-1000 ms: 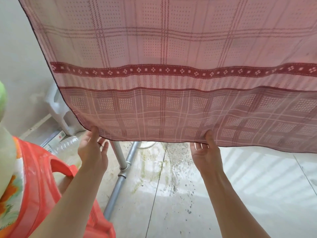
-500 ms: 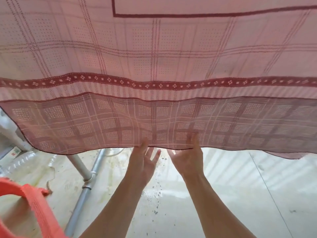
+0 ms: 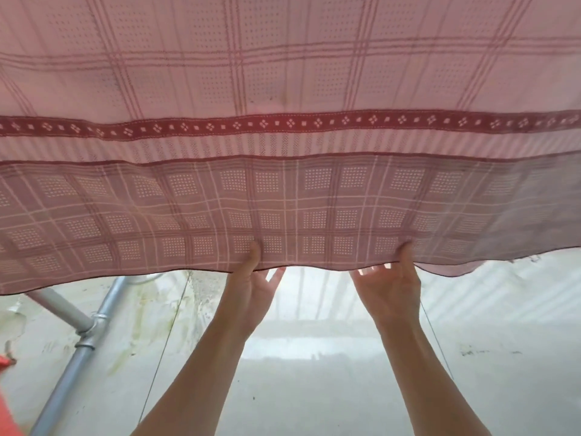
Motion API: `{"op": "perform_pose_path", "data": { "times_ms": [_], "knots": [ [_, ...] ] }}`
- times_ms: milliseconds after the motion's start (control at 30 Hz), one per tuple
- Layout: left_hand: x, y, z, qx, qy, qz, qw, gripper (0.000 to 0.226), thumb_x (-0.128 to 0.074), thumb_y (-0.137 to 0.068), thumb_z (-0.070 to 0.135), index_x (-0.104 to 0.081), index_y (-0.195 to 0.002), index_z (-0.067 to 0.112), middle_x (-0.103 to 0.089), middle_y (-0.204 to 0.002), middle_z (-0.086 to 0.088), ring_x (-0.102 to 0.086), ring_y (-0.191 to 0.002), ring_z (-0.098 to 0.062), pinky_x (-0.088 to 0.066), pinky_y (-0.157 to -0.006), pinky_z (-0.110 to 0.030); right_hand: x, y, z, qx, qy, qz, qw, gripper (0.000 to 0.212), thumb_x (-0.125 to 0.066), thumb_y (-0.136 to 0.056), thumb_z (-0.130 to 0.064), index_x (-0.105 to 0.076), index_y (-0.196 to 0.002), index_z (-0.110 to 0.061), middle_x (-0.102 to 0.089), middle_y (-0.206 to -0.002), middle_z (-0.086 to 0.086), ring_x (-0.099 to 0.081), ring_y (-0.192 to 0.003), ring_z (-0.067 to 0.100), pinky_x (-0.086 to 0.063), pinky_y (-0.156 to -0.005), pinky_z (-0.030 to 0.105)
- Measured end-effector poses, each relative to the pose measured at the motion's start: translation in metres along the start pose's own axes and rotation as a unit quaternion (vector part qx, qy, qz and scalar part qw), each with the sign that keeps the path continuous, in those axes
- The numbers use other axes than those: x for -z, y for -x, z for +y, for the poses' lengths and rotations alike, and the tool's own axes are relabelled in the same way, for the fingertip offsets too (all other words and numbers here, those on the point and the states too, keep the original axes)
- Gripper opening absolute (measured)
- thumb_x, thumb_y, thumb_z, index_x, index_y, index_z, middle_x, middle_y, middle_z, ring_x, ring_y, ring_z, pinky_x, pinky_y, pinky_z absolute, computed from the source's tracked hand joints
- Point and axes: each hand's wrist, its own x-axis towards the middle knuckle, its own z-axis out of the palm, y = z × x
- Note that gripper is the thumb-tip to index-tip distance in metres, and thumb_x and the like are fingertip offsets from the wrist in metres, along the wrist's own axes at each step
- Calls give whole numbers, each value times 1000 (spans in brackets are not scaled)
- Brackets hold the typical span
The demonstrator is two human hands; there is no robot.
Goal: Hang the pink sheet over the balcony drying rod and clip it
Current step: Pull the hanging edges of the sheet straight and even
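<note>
Pink sheet (image 3: 283,89): checked, dark red patterned band, hanging spread overhead, wavy lower hem pinched at 2 spots.

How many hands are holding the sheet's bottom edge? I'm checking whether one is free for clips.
2. The left hand pinches the pink sheet's hem near the middle; the right hand pinches it further right. Neither is free.
</note>
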Motion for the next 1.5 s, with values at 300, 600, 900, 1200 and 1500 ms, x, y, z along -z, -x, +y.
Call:
{"op": "perform_pose_path", "data": {
  "times_ms": [300, 600, 900, 1200, 1500],
  "knots": [
    [2, -1, -13, -70, 48, 146, 986, 18, -53, -87, 16, -57, -104, 21, -72, -93, 11, -63, -96, -4, -44, -88, -31, 14, -5, -28, 27, 77, 120, 989, 12, -55, -92, -18, -61, -100, -13, -65, -105, -1, -59, -108, 12, -47, -83, 33],
    [5, -12, -6, -86, 16, 228, 970, 11, -54, -89, 11, -55, -98, 18, -63, -104, 4, -61, -95, -8, -46, -80, -29, 22, -6, -15, 34, 21, 139, 990, 11, -53, -90, -5, -61, -97, -6, -69, -84, 0, -60, -95, 14, -49, -91, 32],
    [-12, -7, -20, -33, 99, 144, 984, 28, -57, -87, 22, -54, -115, 21, -60, -118, 9, -55, -110, -7, -43, -88, -34, 25, -3, -62, 39, 3, 66, 997, 27, -54, -92, -25, -59, -118, -18, -62, -116, -2, -53, -119, 16, -43, -98, 41],
    [-76, 2, -115, 85, 14, -38, 996, 32, -49, -89, 24, -54, -120, 30, -51, -135, 8, -49, -124, -13, -39, -101, -46, 41, -10, -128, 79, 12, 89, 993, 19, -58, -89, -28, -64, -104, -18, -59, -113, 0, -57, -112, 19, -47, -95, 44],
    [-124, -13, -164, 84, -43, 80, 992, 9, -58, -85, 8, -65, -82, 14, -71, -84, 5, -65, -89, -9, -46, -88, -35, 57, -6, -152, 50, 21, 83, 995, 18, -56, -91, -24, -70, -89, -14, -71, -87, 1, -62, -104, 20, -42, -102, 42]
  ]
}}
